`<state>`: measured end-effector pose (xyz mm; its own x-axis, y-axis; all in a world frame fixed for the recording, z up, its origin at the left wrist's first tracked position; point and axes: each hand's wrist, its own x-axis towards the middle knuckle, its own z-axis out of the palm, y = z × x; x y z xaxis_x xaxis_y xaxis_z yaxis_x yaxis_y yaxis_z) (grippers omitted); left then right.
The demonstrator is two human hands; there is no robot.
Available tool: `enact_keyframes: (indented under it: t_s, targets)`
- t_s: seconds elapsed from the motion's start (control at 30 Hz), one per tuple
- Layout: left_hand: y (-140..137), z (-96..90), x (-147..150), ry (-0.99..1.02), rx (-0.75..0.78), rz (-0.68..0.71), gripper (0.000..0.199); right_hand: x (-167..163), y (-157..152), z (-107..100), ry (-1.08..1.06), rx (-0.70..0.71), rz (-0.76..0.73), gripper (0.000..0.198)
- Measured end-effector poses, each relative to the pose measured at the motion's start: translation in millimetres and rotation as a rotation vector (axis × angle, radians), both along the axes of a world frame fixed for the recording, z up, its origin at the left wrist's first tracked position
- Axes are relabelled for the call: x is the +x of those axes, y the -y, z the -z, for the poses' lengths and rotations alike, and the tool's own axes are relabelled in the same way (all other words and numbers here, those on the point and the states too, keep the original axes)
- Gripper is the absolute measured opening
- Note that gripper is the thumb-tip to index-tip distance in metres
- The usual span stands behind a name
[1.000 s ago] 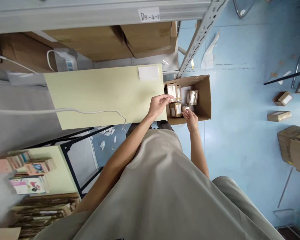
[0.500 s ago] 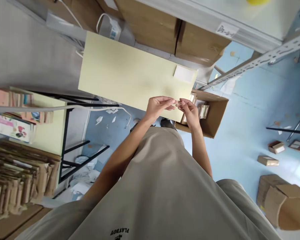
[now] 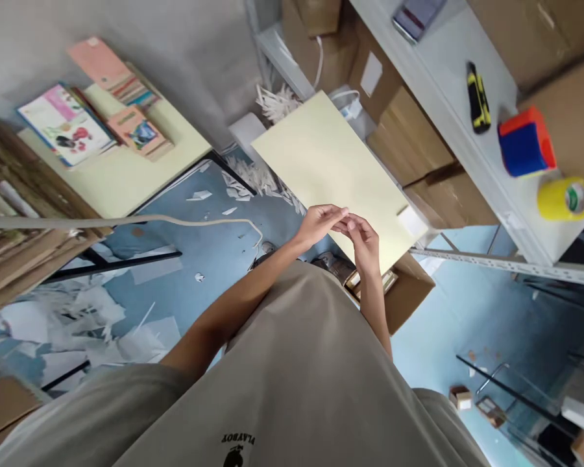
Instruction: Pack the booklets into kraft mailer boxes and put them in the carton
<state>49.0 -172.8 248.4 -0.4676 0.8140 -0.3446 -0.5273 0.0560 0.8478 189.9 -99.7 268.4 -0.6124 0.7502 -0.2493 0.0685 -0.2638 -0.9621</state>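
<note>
My left hand (image 3: 318, 224) and my right hand (image 3: 365, 241) meet in front of my body, over the near side of a pale yellow tabletop (image 3: 327, 152). Both are closed, with thumbs and fingertips pinched and almost touching. Whatever sits between the fingertips, if anything, is too small to make out. A small white piece of paper (image 3: 411, 221) lies at the tabletop's right end. Below that end, an open cardboard box (image 3: 409, 295) with small packed items is partly covered by my right forearm.
A grey shelf (image 3: 448, 97) at upper right bears a phone (image 3: 417, 18), a utility knife (image 3: 477, 97), a red and blue object (image 3: 526, 141) and yellow tape (image 3: 564, 198). Books (image 3: 68, 123) lie on a left table. Paper scraps (image 3: 78, 318) litter the floor; a cable (image 3: 194, 222) crosses at left.
The view has swung round, so the tabletop now slants and the shelf's things show. My hands have come closer together; the thin thing seen between them earlier no longer shows.
</note>
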Motion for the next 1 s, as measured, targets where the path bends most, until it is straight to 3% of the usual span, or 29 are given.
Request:
enact_keyframes:
  t_s: [0.17,0.27,0.63,0.87,1.0]
  targets:
    - [53.1,-1.4,-69.3,0.042,0.064,-0.098,0.029,-74.5,44.6,1.7,0.066,0.1,-0.037,0.042]
    - [89.5,-1.4,-109.2,0.062,0.086,-0.161,0.021,-121.8,74.0,7.4,0.073,0.132,-0.089,0.041]
    - [203.7,-1.3,-237.7,0.107,0.095,-0.561,0.025,-294.2,150.9,7.9,0.087,0.065,-0.436,0.043]
    - [264.7,12.2,-333.8,0.105,-0.035,-0.831,0.035,-425.2,191.6,19.6,0.092,0.017,-0.708,0.044]
    - [294.5,18.9,-395.2,0.074,-0.123,-0.919,0.035,-509.3,206.9,33.4,0.12,-0.005,-0.848,0.053]
